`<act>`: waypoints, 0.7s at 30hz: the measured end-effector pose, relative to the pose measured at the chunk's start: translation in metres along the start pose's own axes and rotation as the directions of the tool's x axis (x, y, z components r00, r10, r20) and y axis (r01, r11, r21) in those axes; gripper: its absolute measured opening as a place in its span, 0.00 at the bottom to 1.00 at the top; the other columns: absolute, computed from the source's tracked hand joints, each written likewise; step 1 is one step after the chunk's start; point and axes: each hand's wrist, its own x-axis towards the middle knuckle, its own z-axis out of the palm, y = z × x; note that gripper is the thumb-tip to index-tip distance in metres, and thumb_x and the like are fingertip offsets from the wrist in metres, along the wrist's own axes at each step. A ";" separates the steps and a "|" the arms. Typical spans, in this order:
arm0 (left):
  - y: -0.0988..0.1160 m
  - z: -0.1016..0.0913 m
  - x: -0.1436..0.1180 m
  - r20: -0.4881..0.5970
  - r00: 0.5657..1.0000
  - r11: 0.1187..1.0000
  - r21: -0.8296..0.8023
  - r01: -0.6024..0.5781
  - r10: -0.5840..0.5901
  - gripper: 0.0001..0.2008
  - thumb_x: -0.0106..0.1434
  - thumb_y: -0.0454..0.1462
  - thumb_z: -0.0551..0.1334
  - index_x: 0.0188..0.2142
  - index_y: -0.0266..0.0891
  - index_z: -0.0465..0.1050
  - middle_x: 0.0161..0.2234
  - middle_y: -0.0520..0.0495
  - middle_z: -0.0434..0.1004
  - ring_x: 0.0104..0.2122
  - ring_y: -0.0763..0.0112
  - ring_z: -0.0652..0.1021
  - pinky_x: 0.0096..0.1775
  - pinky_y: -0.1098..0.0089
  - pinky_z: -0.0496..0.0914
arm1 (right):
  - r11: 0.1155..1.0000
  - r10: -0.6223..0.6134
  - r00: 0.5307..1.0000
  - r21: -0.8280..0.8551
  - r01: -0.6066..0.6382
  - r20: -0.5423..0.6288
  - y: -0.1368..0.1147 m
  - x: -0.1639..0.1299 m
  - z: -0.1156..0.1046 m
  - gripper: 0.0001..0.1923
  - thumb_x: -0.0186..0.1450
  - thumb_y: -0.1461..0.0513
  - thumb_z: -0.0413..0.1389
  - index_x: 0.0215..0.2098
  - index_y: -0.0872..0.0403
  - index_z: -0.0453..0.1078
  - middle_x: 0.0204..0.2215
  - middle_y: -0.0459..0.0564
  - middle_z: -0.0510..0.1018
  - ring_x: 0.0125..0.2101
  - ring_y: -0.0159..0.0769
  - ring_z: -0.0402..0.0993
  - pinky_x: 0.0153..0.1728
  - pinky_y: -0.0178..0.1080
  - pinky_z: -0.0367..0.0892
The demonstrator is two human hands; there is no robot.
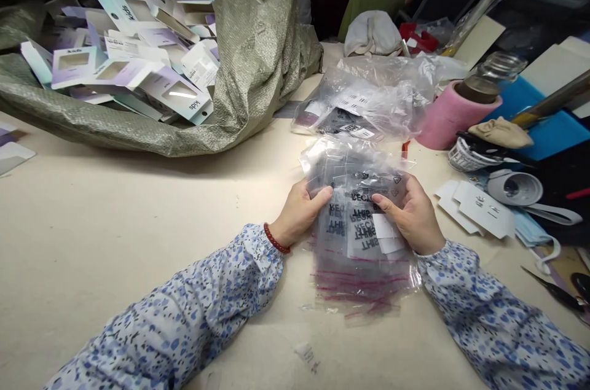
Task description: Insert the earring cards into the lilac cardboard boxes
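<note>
A stack of clear plastic zip bags (pixel 357 236) with black printed lettering and red seal lines lies on the cream table (pixel 115 230) in front of me. My left hand (pixel 299 213) grips the stack's left edge, thumb on top. My right hand (pixel 412 213) holds the right edge, thumb pressing the top bag. Both arms wear blue floral sleeves; a red bead bracelet circles the left wrist.
A grey-green woven sack (pixel 249 64) full of white and lilac card boxes (pixel 138 58) fills the back left. More crumpled clear bags (pixel 373 95) lie behind the stack. At right stand a pink roll (pixel 449 117), a glass jar (pixel 491 77), small white cards (pixel 479 209), tape and scissors (pixel 555 292).
</note>
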 end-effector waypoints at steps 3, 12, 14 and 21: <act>0.001 0.001 0.000 0.051 0.999 1.000 0.005 -0.019 0.019 0.24 0.58 0.43 0.72 0.52 0.37 0.73 0.50 0.40 0.80 0.47 0.60 0.81 0.52 0.58 0.74 | 1.000 -0.016 0.997 -0.005 0.017 0.072 -0.004 -0.001 0.000 0.38 0.59 0.52 0.68 0.64 0.46 0.61 0.60 0.54 0.72 0.62 0.48 0.68 0.65 0.54 0.62; 0.004 0.003 0.000 0.012 0.999 0.995 0.096 -0.039 0.038 0.23 0.62 0.49 0.68 0.50 0.35 0.75 0.48 0.40 0.81 0.47 0.59 0.80 0.51 0.59 0.74 | 0.997 0.026 0.998 0.069 -0.022 -0.059 -0.002 0.000 0.004 0.32 0.57 0.55 0.69 0.58 0.49 0.66 0.52 0.53 0.79 0.52 0.47 0.78 0.57 0.53 0.71; 0.002 0.001 0.000 -0.023 0.999 0.991 0.125 -0.035 0.039 0.23 0.66 0.51 0.62 0.49 0.34 0.75 0.46 0.40 0.82 0.45 0.60 0.80 0.49 0.61 0.74 | 0.999 0.034 0.987 -0.015 -0.037 -0.157 0.000 0.001 0.004 0.28 0.57 0.55 0.68 0.54 0.52 0.70 0.48 0.54 0.82 0.50 0.49 0.79 0.58 0.55 0.69; -0.001 0.000 0.001 -0.036 0.998 0.981 0.189 -0.048 0.055 0.21 0.64 0.48 0.64 0.49 0.35 0.73 0.40 0.45 0.82 0.43 0.62 0.79 0.46 0.64 0.73 | 0.998 0.061 0.939 -0.004 -0.066 -0.338 0.010 0.004 0.001 0.19 0.59 0.54 0.66 0.45 0.56 0.77 0.43 0.56 0.84 0.46 0.48 0.81 0.55 0.53 0.71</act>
